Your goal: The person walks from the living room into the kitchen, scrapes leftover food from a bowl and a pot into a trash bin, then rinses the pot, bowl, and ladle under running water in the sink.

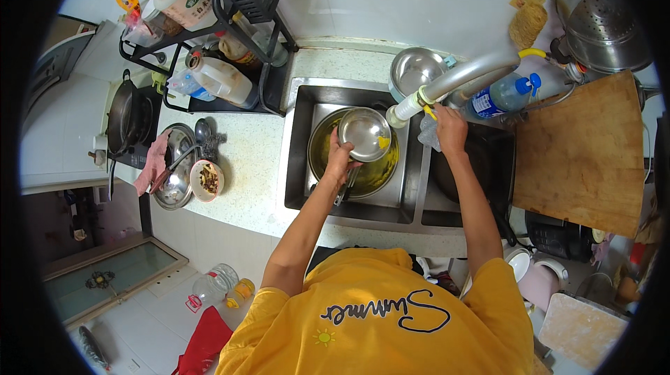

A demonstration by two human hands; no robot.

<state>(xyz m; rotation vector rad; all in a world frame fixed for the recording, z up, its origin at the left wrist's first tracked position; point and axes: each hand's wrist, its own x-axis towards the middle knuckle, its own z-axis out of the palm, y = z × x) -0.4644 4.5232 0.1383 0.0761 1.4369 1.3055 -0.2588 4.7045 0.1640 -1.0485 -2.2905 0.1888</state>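
My left hand (341, 154) grips the rim of a small stainless steel bowl (361, 131) with a yellow bit inside. The bowl is held over a larger metal basin (387, 173) smeared with yellow residue, in the left sink compartment (411, 186). Metal utensils (346, 186) show below my left hand. My right hand (451, 126) is at the faucet's side, its fingers on or close to a small yellow lever (430, 112). A greyish mesh scrubber (429, 132) hangs beside or beneath that hand; whether it is held cannot be told. The faucet's white nozzle (406, 112) is just right of the bowl.
Behind the sink stand another steel bowl (417, 69) and a blue-capped pump bottle (492, 100). A dark pan (460, 165) lies in the right compartment. A wooden board (581, 155) is at the right. Leftward are a black rack (272, 95), a bowl of food scraps (207, 180) and a metal lid (175, 186).
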